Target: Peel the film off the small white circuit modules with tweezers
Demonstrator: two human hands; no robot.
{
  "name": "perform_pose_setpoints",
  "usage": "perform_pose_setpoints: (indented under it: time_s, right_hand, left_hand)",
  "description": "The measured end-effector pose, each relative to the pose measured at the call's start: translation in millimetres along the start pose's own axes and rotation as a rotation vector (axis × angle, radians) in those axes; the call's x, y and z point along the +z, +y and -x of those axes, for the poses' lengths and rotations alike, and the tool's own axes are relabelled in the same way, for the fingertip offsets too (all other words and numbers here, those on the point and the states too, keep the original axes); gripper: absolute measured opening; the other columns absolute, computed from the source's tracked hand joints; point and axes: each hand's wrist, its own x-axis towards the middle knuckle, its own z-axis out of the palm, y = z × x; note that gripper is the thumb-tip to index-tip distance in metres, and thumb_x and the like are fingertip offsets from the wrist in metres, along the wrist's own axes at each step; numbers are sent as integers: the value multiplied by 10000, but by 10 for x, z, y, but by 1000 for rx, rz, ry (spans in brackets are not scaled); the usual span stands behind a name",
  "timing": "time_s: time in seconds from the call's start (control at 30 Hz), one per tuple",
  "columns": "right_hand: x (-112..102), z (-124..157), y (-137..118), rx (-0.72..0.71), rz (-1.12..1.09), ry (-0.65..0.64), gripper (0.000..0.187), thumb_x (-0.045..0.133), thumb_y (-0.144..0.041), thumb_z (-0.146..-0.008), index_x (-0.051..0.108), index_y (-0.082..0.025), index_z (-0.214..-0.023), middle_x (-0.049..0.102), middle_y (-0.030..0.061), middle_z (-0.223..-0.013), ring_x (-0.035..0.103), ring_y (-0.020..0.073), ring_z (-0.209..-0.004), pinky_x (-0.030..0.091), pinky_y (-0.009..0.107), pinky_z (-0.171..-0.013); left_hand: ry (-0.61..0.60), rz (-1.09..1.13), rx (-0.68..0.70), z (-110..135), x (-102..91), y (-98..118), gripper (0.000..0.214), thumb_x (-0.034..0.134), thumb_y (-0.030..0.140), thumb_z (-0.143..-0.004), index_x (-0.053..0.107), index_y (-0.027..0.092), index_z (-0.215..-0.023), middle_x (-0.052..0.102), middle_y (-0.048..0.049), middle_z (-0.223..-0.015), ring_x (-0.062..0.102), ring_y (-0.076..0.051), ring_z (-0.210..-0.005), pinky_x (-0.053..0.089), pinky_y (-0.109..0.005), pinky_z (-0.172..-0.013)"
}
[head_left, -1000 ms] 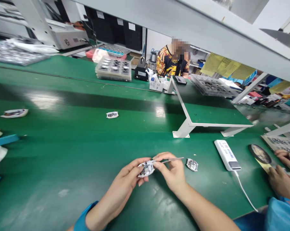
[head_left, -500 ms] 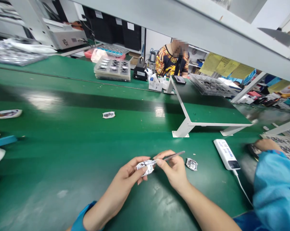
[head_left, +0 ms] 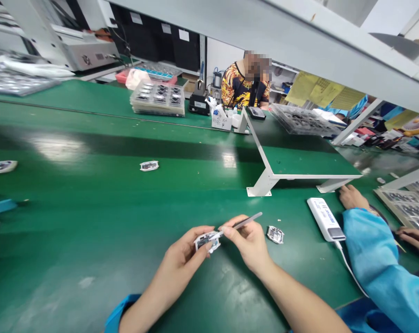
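Observation:
Between the thumb and fingers of my left hand is a small white-rimmed electronic casing, its inner parts facing up. My right hand pinches a pair of tweezers with a grey rear end. Their pale tip reaches over the casing's inside; I cannot tell whether it touches or holds a part. Just right of my right hand, a similar casing lies on the green bench.
A white power bank with a cable lies at right, beside a co-worker's blue sleeve and hand. Behind stands a low green-topped stand. More casings and stacked trays are farther back. Another person sits opposite.
The casing in my left hand now shows its darker inner parts more, and the tweezers have shifted slightly. At right, the co-worker's hand has moved left toward the stand's leg; another hand has appeared.

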Motion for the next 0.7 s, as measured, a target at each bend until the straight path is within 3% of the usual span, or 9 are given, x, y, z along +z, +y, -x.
perform_pose_setpoints:
  time_s: [0.33,0.53,0.7]
  right_hand:
    - [-22,-3,-39,-13,54,35,164,694,-309,-748,654,-150,-750,669,40,-724,616,152,-694,484,267,-673]
    - [-23,22,-43,-32,48,-6,144,681,-291,-772,652,-150,-778,685,45,-755,631,157,-724,486,271,-696]
    - [-26,18,-46,-35,47,2,140,683,-288,-779,654,-151,-795,689,47,-781,637,159,-751,485,274,-718]
  left_hand:
    - [16,-14,-16,15,10,43,543,659,493,-647,563,149,-1056,597,-24,-837,512,-71,-695,423,-157,-649]
    - [38,38,-56,4,3,51,540,605,544,-691,574,148,-1057,590,-19,-800,488,-52,-630,359,-139,-539]
    - [28,58,-51,18,-1,58,502,605,514,-717,568,150,-1061,584,-15,-811,474,-42,-640,359,-135,-554]
